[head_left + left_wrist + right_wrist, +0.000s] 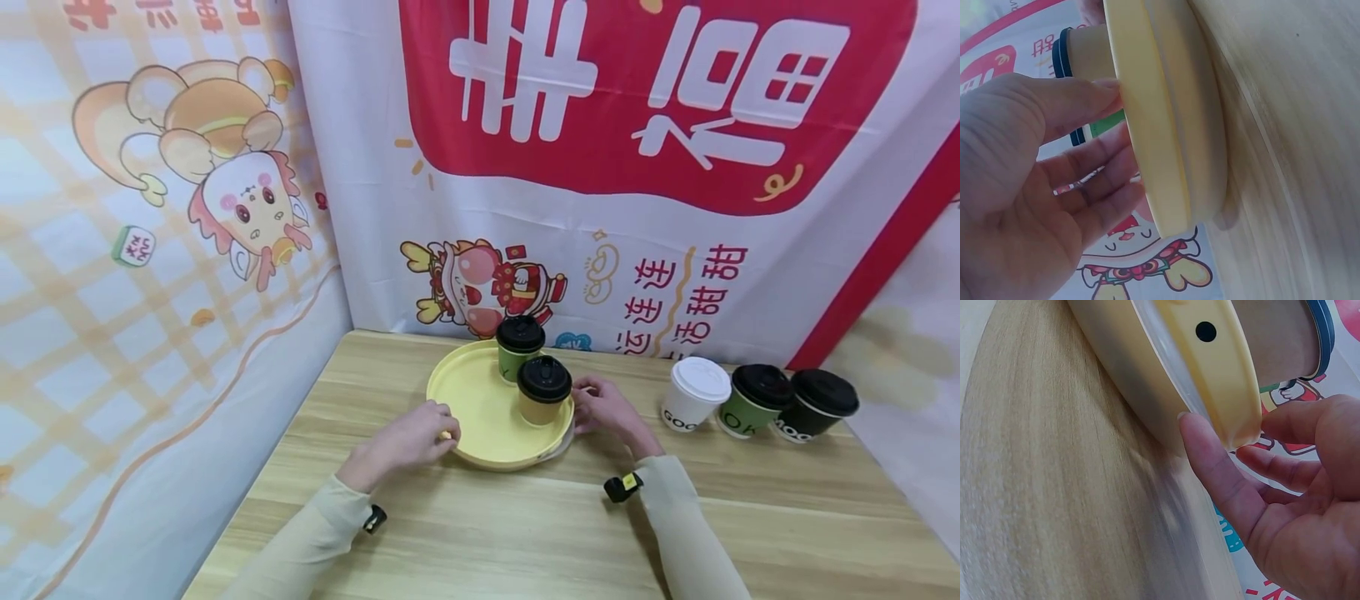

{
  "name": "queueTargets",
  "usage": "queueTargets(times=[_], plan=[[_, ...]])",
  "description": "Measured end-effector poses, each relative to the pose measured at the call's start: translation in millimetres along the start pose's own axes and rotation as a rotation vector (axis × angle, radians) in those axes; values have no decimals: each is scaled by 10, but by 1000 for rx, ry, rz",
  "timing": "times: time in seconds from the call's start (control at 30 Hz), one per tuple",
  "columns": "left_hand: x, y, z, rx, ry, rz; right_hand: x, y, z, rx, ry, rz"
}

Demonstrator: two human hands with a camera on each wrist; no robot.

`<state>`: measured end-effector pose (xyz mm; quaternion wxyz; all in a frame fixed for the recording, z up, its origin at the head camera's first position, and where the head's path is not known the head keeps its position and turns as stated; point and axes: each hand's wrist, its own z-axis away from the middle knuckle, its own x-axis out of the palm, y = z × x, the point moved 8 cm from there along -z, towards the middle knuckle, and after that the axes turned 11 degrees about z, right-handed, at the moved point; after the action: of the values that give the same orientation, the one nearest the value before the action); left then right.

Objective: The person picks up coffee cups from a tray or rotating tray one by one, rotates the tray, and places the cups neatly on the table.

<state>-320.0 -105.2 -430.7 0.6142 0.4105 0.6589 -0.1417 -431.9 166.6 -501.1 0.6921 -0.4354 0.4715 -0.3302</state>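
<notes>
A round yellow tray [476,417] with a low rim lies near the back of the table. On its right part stand a green paper cup [512,367] and, nearer me, a tan paper cup [538,410], both with black lids. My left hand [405,442] holds the tray's left front rim, its thumb [1079,100] and fingertips right at the edge. At the opposite side my right hand [606,408] pinches the rim. There its thumb [1207,450] is against the outer side wall and the other fingers reach over the top edge.
To the right stand three more lidded cups in a row: a white cup [693,396], a green cup [742,417] and a black cup [802,423]. A printed cloth [360,167] hangs behind the wooden table [510,542], and another covers the left side.
</notes>
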Motion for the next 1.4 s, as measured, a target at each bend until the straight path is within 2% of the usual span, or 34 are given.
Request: queueTargets(times=[0.27, 0.4, 0.5, 0.7, 1.03, 1.4], plan=[[-9, 181, -49, -22, 14, -40, 5, 28, -6, 5, 5, 24], [8, 314, -89, -4, 7, -49, 6, 29, -10, 1, 5, 24], [63, 394, -108, 20, -3, -73, 8, 27, -5, 1, 5, 25], [194, 464, -126, 27, -33, -121, 24, 11, 14, -7, -1, 32], [219, 480, -139, 26, 18, -193, 28, 22, -6, -10, -7, 22], [178, 349, -86, 2, 13, -200, 3, -1, -7, -25, 6, 14]])
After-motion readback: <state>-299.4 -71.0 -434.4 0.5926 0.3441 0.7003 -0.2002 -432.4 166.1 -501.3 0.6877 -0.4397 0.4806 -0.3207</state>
